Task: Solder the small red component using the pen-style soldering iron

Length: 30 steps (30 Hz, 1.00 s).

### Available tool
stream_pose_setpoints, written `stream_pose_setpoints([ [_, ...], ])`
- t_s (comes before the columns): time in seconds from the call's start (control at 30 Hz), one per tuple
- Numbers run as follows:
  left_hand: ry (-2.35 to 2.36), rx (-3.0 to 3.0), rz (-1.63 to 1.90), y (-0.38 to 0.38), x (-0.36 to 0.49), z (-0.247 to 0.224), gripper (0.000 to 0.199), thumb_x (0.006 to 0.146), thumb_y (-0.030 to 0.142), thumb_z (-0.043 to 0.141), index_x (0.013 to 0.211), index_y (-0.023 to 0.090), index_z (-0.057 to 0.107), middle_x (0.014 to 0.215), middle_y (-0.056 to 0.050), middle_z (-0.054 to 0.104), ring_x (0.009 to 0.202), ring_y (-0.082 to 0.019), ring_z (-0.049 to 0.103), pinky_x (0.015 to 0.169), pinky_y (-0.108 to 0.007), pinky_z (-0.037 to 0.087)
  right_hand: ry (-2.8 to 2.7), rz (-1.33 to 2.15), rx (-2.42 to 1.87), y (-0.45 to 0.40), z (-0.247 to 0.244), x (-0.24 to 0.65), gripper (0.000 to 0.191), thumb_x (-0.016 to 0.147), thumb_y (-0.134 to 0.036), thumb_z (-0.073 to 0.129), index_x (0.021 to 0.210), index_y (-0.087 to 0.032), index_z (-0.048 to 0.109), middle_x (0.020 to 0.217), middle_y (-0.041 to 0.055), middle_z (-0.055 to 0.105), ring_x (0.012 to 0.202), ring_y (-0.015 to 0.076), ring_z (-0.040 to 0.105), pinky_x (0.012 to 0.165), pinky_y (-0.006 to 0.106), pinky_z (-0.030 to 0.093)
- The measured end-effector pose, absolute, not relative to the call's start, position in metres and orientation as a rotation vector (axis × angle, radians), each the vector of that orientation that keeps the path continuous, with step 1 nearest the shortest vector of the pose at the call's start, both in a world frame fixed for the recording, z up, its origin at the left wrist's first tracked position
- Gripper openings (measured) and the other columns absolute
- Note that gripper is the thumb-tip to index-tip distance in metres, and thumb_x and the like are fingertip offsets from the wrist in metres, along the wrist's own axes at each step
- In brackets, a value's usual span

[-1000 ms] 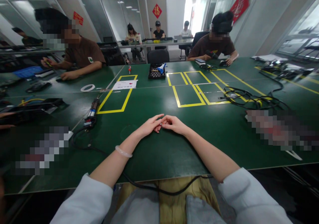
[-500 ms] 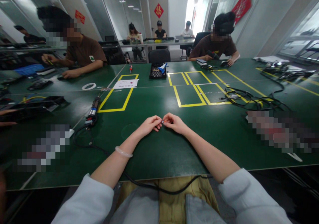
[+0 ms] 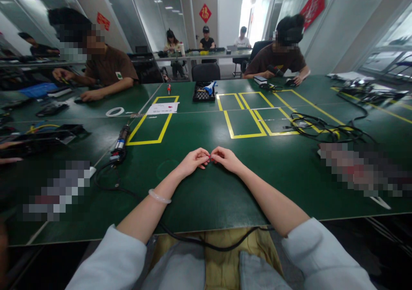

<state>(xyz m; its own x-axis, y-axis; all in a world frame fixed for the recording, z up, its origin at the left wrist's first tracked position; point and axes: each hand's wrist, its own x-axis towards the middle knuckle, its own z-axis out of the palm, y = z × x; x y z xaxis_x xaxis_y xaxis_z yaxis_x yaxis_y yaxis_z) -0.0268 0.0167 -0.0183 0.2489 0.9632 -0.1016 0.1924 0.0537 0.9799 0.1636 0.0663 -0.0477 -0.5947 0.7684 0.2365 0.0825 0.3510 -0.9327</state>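
Observation:
Over the green table (image 3: 193,199), my left hand (image 3: 194,161) and my right hand (image 3: 225,159) meet fingertip to fingertip in front of me. Both are closed in a pinch. Between the fingertips shows a tiny red and dark piece (image 3: 210,157), too small to name and mostly covered by the fingers. A pale bangle (image 3: 160,196) circles my left wrist.
An electric screwdriver (image 3: 121,141) with a black cord lies left of my hands. Yellow tape outlines (image 3: 247,136) mark the table ahead. Coiled black cables (image 3: 322,124) lie to the right. A black tray (image 3: 204,93) stands farther back. Several co-workers sit around.
My hands stay nearly in place, with the fingers shifting slightly around the tiny piece. More red shows between the fingertips now. A co-worker's hand at the far left has moved a little.

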Motion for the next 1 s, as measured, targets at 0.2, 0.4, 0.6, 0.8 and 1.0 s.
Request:
stream_pose_setpoints([
  [0.2, 1.133, 1.428, 0.887, 0.0166, -0.0264, -0.0211, 0.031, 0.075, 0.035, 0.068, 0.095, 0.017, 0.053, 0.083, -0.002, 0.057, 0.075, -0.012, 0.058, 0.061, -0.023, 0.051, -1.936, 1.272, -0.747, 0.0672, -0.0471, 0.1646, 0.023, 0.082, -0.038, 0.060, 0.090, -0.017, 0.060, 0.078, 0.0013, 0.064, 0.067, 0.0126, 0.058, 0.065, 0.026, 0.046],
  [0.4, 1.147, 1.417, 0.916, 0.0180, -0.0267, -0.0240, 0.036, 0.072, 0.033, 0.071, 0.098, 0.016, 0.051, 0.091, -0.003, 0.057, 0.073, -0.011, 0.057, 0.060, -0.023, 0.051, -1.944, 1.285, -0.710, 0.0663, -0.0465, 0.1651, 0.026, 0.077, -0.034, 0.066, 0.094, -0.015, 0.060, 0.075, -0.0002, 0.061, 0.058, 0.0095, 0.050, 0.055, 0.023, 0.040],
  [0.6, 1.142, 1.427, 0.885, 0.0191, -0.0273, -0.0248, 0.035, 0.072, 0.032, 0.071, 0.095, 0.014, 0.051, 0.090, -0.002, 0.057, 0.073, -0.009, 0.057, 0.062, -0.023, 0.052, -1.977, 1.218, -0.739, 0.0667, -0.0471, 0.1650, 0.024, 0.076, -0.030, 0.065, 0.095, -0.015, 0.059, 0.071, -0.0021, 0.057, 0.057, 0.0090, 0.048, 0.054, 0.022, 0.038],
  [0.8, 1.139, 1.422, 0.891, 0.0189, -0.0268, -0.0251, 0.034, 0.072, 0.031, 0.071, 0.095, 0.014, 0.051, 0.089, -0.001, 0.057, 0.074, -0.009, 0.057, 0.062, -0.023, 0.052, -2.016, 1.166, -0.758, 0.0646, -0.0435, 0.1657, 0.022, 0.078, -0.029, 0.064, 0.094, -0.016, 0.059, 0.067, -0.0036, 0.054, 0.058, 0.0091, 0.048, 0.056, 0.021, 0.038],
  [1.0, 1.171, 1.424, 0.894, 0.0182, -0.0255, -0.0224, 0.034, 0.074, 0.033, 0.069, 0.095, 0.014, 0.051, 0.086, -0.001, 0.056, 0.076, -0.011, 0.058, 0.061, -0.023, 0.052, -2.016, 1.130, -0.758, 0.0623, -0.0403, 0.1676, 0.022, 0.079, -0.032, 0.063, 0.093, -0.016, 0.059, 0.073, -0.0018, 0.057, 0.059, 0.0092, 0.048, 0.056, 0.022, 0.038],
])
